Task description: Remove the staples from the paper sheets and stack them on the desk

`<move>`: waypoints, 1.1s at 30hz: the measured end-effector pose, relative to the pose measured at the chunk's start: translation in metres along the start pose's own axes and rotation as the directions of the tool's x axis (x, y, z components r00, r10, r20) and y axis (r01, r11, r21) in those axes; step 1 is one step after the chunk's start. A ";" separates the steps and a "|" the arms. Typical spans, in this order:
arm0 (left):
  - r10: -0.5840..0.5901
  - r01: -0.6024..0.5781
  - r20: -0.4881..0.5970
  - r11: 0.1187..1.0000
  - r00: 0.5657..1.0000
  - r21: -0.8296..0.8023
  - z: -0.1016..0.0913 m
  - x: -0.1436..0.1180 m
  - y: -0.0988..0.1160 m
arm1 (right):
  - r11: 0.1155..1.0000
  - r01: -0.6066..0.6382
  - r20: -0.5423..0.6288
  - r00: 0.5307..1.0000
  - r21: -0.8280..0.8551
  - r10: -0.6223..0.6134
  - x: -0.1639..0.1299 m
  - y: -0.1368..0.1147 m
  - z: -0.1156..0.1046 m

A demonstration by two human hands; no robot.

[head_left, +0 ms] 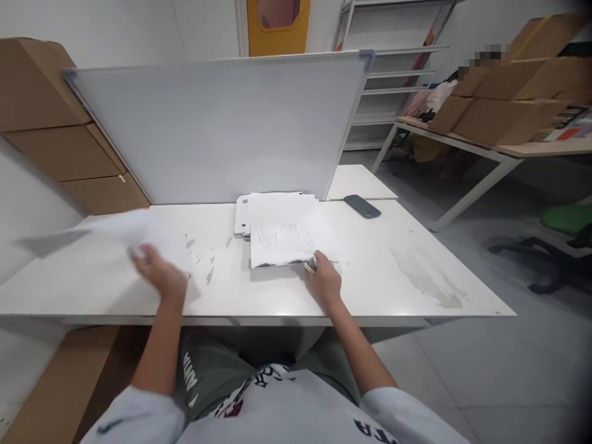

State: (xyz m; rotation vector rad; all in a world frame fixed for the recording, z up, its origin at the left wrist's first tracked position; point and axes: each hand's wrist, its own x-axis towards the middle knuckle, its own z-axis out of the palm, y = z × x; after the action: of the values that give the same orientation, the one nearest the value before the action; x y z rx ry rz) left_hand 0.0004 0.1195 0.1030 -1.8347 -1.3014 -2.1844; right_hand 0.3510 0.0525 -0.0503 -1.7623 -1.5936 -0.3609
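A white desk (pixel 370 271) is seen across the view, its top marked by several grey smears. At its far side one whiteboard (pixel 222 129) is stood up, its long axis set left to right. To the left of it three cardboard boxes (pixel 39 86) are stacked one on another. One stack of papers (pixel 243 216) is laid near the middle of the desk, just before the whiteboard's lower edge; its sheets are fanned unevenly and cannot be counted. Over its near side one printed sheet (pixel 284 240) is placed, its lines of print run left to right and its dark-marked near edge turned toward the person; which way its long axis lies cannot be told. Its near right part is pinched by the right hand (pixel 324 279). Well to the left, a blurred paper (pixel 124 228) is held up by the left hand (pixel 160 271), fingers closed on its right part; it is stretched leftward, and whether it is one sheet or more cannot be told. The two hands are kept well apart. One dark case (pixel 363 206) is left toward the far right, its long axis slanted from far left to near right.
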 end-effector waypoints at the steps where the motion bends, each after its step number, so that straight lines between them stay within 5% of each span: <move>1: 0.064 -0.066 0.069 0.998 0.996 0.023 0.018 -0.001 0.001 | 1.000 -0.024 -0.007 1.000 0.015 0.024 -0.007 0.000 -0.005; 2: 0.141 -0.149 0.169 0.988 0.975 0.039 0.041 -0.003 0.003 | 0.999 -0.043 -0.003 0.999 0.029 0.043 -0.012 0.000 -0.009; 4: 0.256 -0.329 0.501 0.942 0.827 0.062 0.092 -0.012 0.004 | 0.997 -0.059 0.041 0.998 0.045 0.057 -0.015 0.000 -0.013; 7: 0.133 -0.485 0.858 0.862 0.496 0.146 0.165 -0.029 -0.001 | 0.999 -0.017 0.154 0.988 0.039 0.011 -0.008 0.000 -0.013; 10: 0.013 -0.542 0.972 0.831 0.235 0.120 0.213 -0.038 -0.017 | 0.999 0.031 0.195 0.980 0.041 -0.038 -0.002 0.000 -0.010; 13: -0.038 -0.532 0.993 0.842 0.110 0.091 0.240 -0.033 -0.031 | 0.998 0.031 0.145 0.989 0.058 -0.039 -0.005 0.000 -0.011; 17: -0.060 -0.521 0.997 0.850 0.055 0.080 0.260 -0.015 -0.033 | 0.994 0.061 -0.059 0.997 0.095 -0.056 -0.026 -0.002 -0.029; 19: -0.024 -0.520 0.999 0.853 0.048 0.045 0.255 -0.011 -0.026 | 0.989 0.091 -0.158 0.985 0.117 -0.072 -0.045 -0.004 -0.046; 21: 0.026 -0.501 0.992 0.865 0.122 0.039 0.234 -0.018 -0.012 | 0.987 0.086 -0.214 0.975 0.133 -0.056 -0.067 -0.007 -0.065; 23: 0.040 -0.450 0.969 0.890 0.244 0.077 0.198 -0.040 0.008 | 0.989 0.034 -0.211 0.978 0.145 -0.003 -0.089 -0.011 -0.082; 25: 0.000 -0.388 0.963 0.915 0.268 0.108 0.151 -0.074 0.034 | 0.985 -0.043 -0.131 0.989 0.165 0.066 -0.108 -0.017 -0.094; 26: -0.007 -0.360 0.975 0.929 0.221 0.088 0.127 -0.093 0.047 | 0.981 -0.078 -0.062 0.994 0.180 0.091 -0.115 -0.020 -0.098; 28: 0.065 -0.322 0.998 0.944 -0.013 -0.065 0.081 -0.128 0.071 | 0.966 -0.127 0.097 0.990 0.225 0.107 -0.123 -0.028 -0.102; 30: 0.122 -0.325 0.984 0.932 -0.133 -0.159 0.048 -0.154 0.088 | 0.948 -0.158 0.233 0.968 0.277 0.093 -0.124 -0.032 -0.103; 31: 0.127 -0.342 0.980 0.924 -0.152 -0.173 0.038 -0.163 0.092 | 0.938 -0.170 0.287 0.955 0.303 0.080 -0.123 -0.033 -0.104; 33: 0.091 -0.403 0.990 0.906 -0.111 -0.129 0.028 -0.173 0.093 | 0.912 -0.193 0.361 0.931 0.361 0.054 -0.120 -0.034 -0.106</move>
State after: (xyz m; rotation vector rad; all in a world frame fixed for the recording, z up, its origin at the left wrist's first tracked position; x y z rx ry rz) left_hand 0.1231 -0.0083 0.0136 -3.2493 -0.8101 0.0315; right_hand 0.3224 -0.1081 -0.0415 -1.6568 -1.6361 0.3333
